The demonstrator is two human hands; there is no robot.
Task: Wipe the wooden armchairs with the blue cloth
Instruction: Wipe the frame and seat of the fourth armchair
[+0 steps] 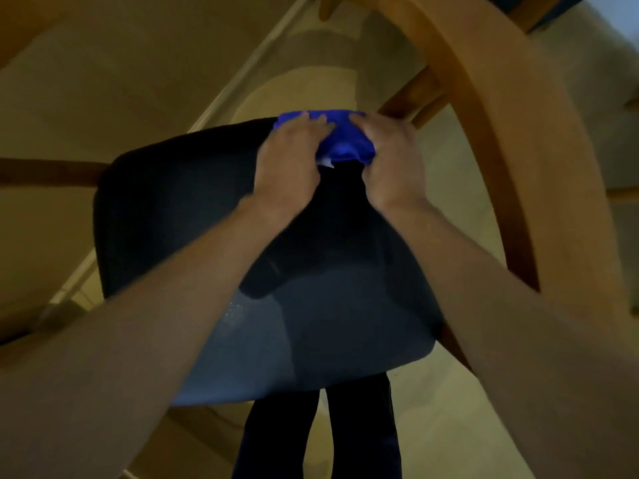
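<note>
I have the cloth (340, 138) bunched between both hands just above the middle of the frame, at the far edge of the dark seat (207, 209) of the chair I stand over. My left hand (290, 160) lies on the cloth's left side, fingers stretched forward over it and only a little bent. It looks more like pressing than gripping, though the hand is blurred and I cannot be sure. My right hand (390, 157) has its fingers curled round the cloth's right end and holds it fast. A small white tag or corner (326, 163) pokes out below the cloth between my hands.

As to progress, I judge I am in the middle of the job or early in it. The cloth sits at the seat's back edge, near where a wooden rail (411, 98) meets the broad curved arm (501, 140) sweeping down the right of the frame. Nothing on the wood tells me which parts are wiped: no damp streaks or dust lines show in this dim light. A pale speckled patch (235, 312) on the seat, lower centre, could be dust or glare. The arm at right, the rail at the left edge (52, 171), and any other chair all seem left to do. A bit of another wooden frame (539, 12) shows at the top right, perhaps a second chair.

I see no containers here: no bucket, bottle or basket, only the pale floor (103, 81) and my dark trouser legs (363, 426) at the bottom.
</note>
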